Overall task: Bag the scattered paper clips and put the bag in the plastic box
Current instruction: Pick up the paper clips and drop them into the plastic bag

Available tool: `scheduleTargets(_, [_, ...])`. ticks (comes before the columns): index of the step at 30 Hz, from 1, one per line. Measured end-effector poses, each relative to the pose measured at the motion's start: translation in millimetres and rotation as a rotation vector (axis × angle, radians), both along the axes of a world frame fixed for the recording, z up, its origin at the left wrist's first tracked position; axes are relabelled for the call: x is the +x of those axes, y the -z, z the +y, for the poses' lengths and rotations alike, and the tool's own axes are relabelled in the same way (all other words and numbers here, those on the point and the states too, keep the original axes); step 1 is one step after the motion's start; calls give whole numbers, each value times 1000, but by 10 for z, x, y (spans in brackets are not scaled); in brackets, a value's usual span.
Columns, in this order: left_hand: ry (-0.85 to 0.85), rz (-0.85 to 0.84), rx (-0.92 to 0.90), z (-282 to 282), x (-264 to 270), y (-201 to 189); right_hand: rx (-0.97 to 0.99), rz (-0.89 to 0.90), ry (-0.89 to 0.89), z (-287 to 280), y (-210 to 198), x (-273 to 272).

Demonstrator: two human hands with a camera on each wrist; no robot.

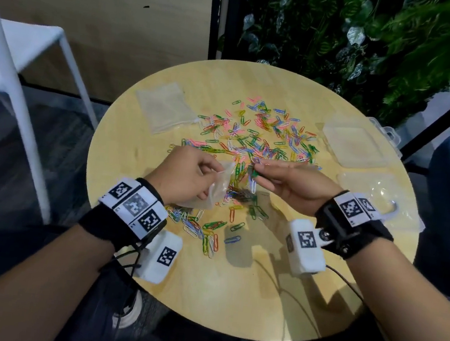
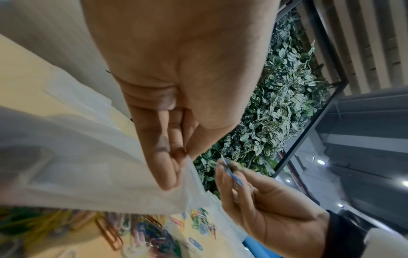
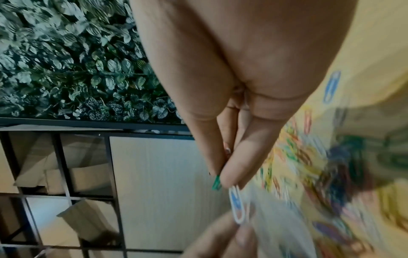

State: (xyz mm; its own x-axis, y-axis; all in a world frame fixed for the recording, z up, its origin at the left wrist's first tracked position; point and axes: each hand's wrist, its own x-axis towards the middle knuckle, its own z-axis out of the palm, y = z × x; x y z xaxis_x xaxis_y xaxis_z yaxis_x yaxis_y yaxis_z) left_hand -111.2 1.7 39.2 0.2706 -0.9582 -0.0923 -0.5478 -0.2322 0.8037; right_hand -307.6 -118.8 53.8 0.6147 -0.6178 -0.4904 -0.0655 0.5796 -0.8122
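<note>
At the far left, a white chair (image 1: 21,40) was seen beside the round wooden table (image 1: 230,298). On the table's left part a stack of clear plastic bags (image 1: 166,106) lay flat, just beside the heap of coloured paper clips (image 1: 259,137) spread over the middle of the tabletop.

Nearer the person, a small clear bag (image 1: 220,189) was held up above the near clips by the left hand (image 1: 186,174); its top edge was pinched between the thumb and the curled fingers (image 2: 163,157), and the rest of the bag hung down from that pinch. More clips lay scattered beneath and just in front of the bag.

Just right of the bag's mouth, the right hand (image 1: 295,184) was seen with its thumb and fingertips (image 3: 234,172) pressed together on a few clips; a green clip (image 3: 217,182) and a white clip (image 3: 237,204) stuck out below the fingertips, close to the bag's edge. The remaining fingers were stretched out loosely.

Further right, the clear plastic box (image 1: 354,143) sat open on the table near its far right edge, well apart from the held bag. In front of it a piece of clear plastic packaging (image 1: 376,194) with a hook shape lay flat. Behind the table a wall of green foliage (image 1: 375,41) was visible.
</note>
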Motion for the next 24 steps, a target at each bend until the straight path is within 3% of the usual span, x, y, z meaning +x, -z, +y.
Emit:
scheduleTargets(4, [-15,90,-35,-53,-131,-4,74,-75,49,168,94,162])
scheduleTargets(14, [-147,233,-95,-92,-184,36,72,-38,41,313,142,232])
scheduleTargets(18, [-113,255,-72,-83,-221,15,-227,160,-84,403,164,238])
scheduleTargets(24, [-57,236,-47,-79,-240,-29,-795,403,-110,369,228,184])
